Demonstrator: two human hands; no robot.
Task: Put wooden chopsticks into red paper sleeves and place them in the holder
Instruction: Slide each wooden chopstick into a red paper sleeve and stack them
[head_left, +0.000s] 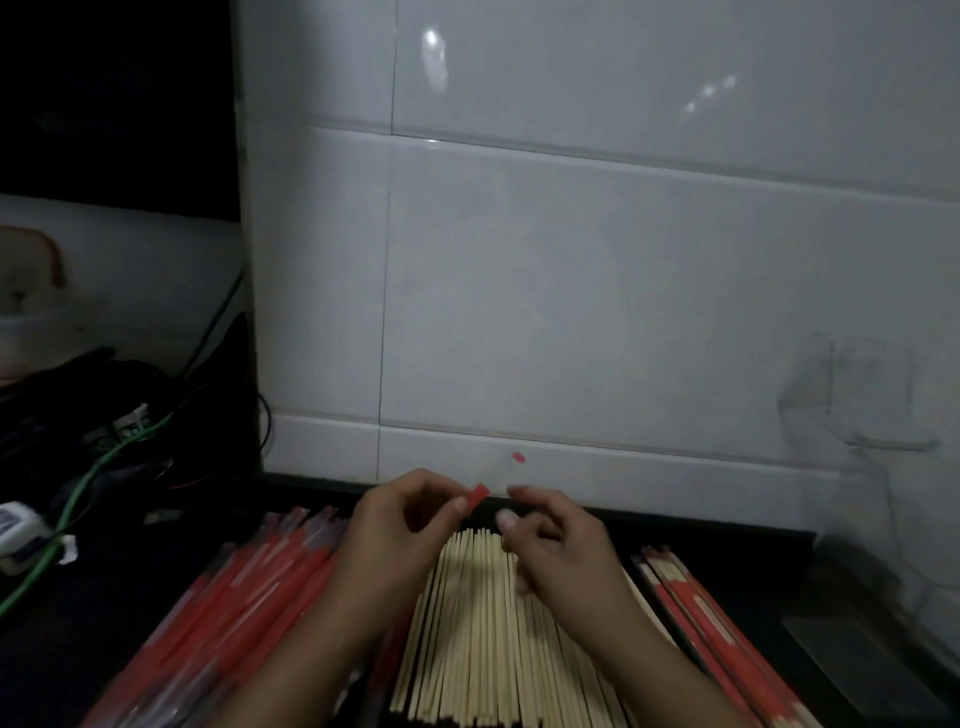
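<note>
Near the bottom middle, the left hand (402, 519) pinches a red sleeve (475, 497), the right hand (550, 540) curls with nothing seen inside, and many bare chopsticks (483, 623) below wait for sleeves.

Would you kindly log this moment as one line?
left hand: pinches red sleeve | right hand: empty | chopsticks: loose below

Readable text: none that I can make out.
Pale strips run along the red paper sleeves (696, 608) at right (printing, perhaps, but too blurred for me to read); the small white device (13, 530) at far left shows a dark patch, equally illegible from here.
</note>
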